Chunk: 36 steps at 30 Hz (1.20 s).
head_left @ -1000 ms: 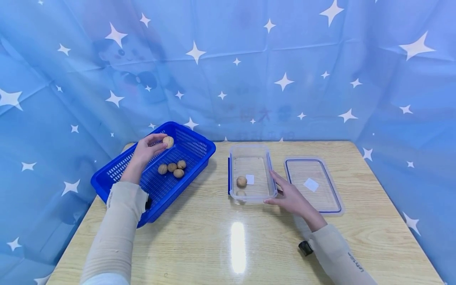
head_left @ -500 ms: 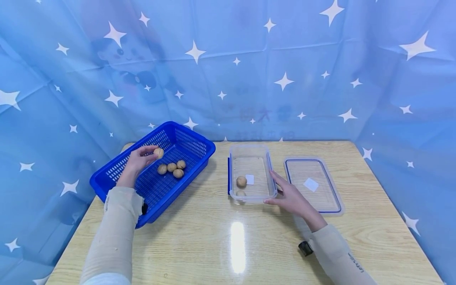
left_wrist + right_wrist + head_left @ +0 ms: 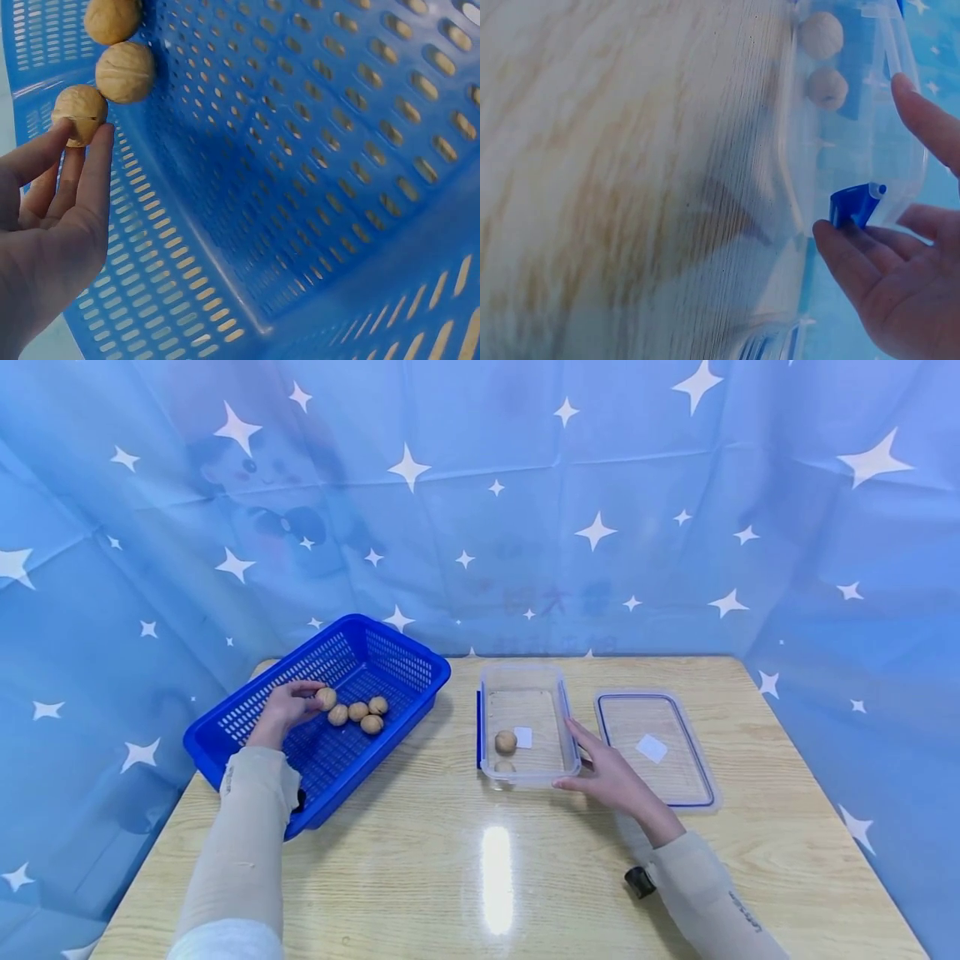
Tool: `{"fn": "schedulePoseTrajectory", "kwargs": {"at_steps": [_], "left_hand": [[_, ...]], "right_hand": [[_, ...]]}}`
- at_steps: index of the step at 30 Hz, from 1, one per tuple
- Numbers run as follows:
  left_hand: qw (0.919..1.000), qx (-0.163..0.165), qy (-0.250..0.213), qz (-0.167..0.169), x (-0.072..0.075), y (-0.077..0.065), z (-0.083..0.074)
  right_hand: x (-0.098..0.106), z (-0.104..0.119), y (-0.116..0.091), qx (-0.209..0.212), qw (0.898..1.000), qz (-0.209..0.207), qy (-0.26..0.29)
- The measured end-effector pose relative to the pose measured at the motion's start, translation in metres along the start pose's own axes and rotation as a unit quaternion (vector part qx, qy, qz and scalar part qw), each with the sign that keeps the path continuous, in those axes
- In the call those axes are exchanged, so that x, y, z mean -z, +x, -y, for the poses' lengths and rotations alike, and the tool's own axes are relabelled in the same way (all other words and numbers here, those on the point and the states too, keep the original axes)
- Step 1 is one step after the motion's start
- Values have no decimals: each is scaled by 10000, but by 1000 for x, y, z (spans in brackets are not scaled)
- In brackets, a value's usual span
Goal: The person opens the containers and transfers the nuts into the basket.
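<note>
Inside the blue perforated basket (image 3: 322, 764), my left hand (image 3: 281, 714) pinches a walnut (image 3: 326, 697) between thumb and fingertips. Several more walnuts (image 3: 358, 712) lie on the basket floor right beside it. In the left wrist view, the held walnut (image 3: 79, 112) sits against its neighbour (image 3: 126, 73). My right hand (image 3: 611, 777) grips the near right corner of a clear plastic food container (image 3: 525, 710), thumb at the front and fingers along the side. A blue latch (image 3: 853, 205) hangs by those fingers in the right wrist view. One walnut (image 3: 506, 742) rests in the container near a white label.
The container's clear lid (image 3: 686, 777), with a blue seal and a white label, lies flat to the right of it. A wooden table (image 3: 405, 877) carries everything. Behind the table hangs a blue star-patterned curtain (image 3: 465, 510).
My left hand has come down and slightly left with its walnut, from above the basket floor to beside the other walnuts. The right hand keeps its place on the container.
</note>
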<state>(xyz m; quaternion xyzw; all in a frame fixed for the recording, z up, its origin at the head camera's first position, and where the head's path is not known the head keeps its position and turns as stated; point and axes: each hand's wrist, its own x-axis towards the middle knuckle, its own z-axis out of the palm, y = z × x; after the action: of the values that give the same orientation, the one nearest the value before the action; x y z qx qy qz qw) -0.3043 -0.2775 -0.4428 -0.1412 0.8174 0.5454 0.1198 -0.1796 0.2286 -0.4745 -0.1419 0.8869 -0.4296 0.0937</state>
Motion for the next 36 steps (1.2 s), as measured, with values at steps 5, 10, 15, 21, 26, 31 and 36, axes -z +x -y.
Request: {"fn": "schedulePoseTrajectory", "kwargs": {"at_steps": [5,10,15,21,26,31,36], "left_hand": [[9998,118,-134,-98,2,-1,1],[9995,234,-169,-122,3,-3,0],[9994,253,-210,-139,3,-2,0],[9984,224,-366,-373,4,2,1],[9979,156,-457,-429,4,4,-2],[9983,16,-489,-332,2,2,-7],[9983,-242,-494,-171,-2,-2,-18]], "right_hand": [[-1,1,1,14,10000,31,-28],[-1,2,2,19,10000,19,-61],[-2,2,1,-32,9999,6,-99],[-1,4,1,-94,9999,3,-88],[0,3,1,-91,9998,-20,-148],[0,3,0,-86,9998,-40,-166],[0,1,-1,-64,9997,-70,-223]]}}
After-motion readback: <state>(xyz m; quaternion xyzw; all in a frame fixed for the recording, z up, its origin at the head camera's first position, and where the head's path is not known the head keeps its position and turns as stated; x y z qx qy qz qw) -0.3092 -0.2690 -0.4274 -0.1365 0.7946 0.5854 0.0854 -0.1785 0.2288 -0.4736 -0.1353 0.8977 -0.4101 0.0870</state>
